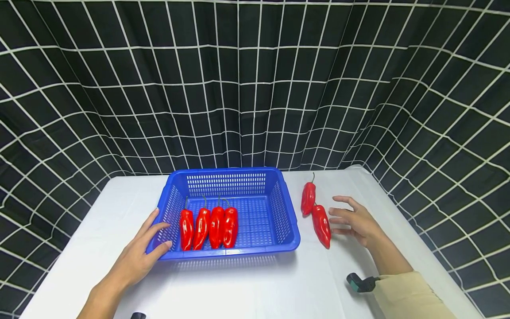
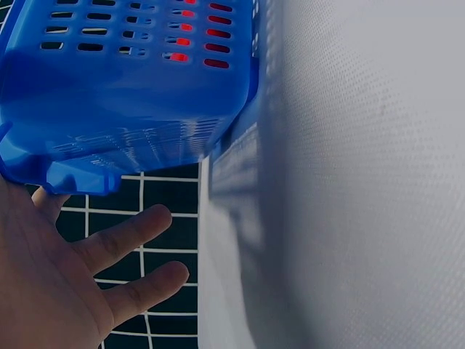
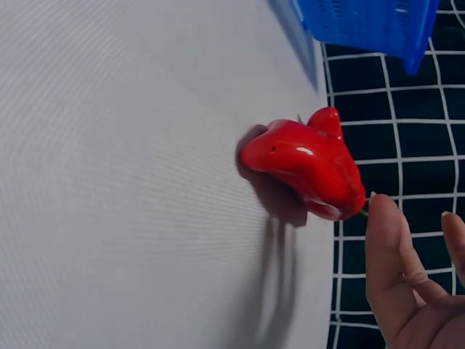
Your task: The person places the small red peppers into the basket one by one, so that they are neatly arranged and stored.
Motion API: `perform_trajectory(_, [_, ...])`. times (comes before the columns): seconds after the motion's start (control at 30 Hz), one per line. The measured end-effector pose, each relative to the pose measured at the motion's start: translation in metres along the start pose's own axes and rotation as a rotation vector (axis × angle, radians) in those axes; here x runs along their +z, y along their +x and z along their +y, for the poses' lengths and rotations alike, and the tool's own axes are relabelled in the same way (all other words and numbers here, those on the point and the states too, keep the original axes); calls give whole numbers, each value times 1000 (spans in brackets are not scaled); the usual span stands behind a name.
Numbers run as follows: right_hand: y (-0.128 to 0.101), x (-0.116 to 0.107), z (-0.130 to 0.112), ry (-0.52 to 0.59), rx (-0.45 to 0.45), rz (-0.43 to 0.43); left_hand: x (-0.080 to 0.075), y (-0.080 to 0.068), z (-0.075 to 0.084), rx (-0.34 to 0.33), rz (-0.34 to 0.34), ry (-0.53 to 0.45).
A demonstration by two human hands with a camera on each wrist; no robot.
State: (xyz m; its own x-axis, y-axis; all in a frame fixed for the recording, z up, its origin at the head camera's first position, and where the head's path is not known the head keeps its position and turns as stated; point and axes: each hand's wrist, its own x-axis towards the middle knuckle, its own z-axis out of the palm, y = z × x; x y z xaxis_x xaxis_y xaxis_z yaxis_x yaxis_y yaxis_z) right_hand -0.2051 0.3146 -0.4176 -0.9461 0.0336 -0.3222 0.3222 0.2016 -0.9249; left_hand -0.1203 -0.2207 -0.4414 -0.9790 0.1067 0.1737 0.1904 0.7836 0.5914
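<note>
Several glossy red peppers [image 1: 201,228] with thin green stems lie side by side in the left half of a blue plastic basket [image 1: 259,251]. At the basket's front left corner, my left hand [image 1: 137,254] rests on the rim with its thumb and index finger over it. The left wrist view shows two fingers [image 2: 134,233] of that hand spread loosely outside the basket. To the basket's right lie a far red pepper [image 1: 308,198] and a near red pepper [image 1: 321,225], end to end. Just right of the near one, my right hand [image 1: 356,221] hovers with fingers apart, holding nothing.
A white cloth [image 1: 247,288] covers the table. Black curtains with a white grid [image 1: 247,97] close in the back and both sides. Near my right forearm a small black camera mount [image 1: 360,282] sticks out from the beige sleeve [image 1: 410,294].
</note>
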Motion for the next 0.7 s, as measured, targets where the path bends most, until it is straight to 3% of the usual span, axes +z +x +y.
perform_trajectory(0.37, [5, 5, 11, -47, 31, -41, -1, -1, 0, 2, 5, 1])
perform_trajectory(0.7, [11, 13, 15, -99, 74, -13, -1, 0, 1, 2, 4, 1])
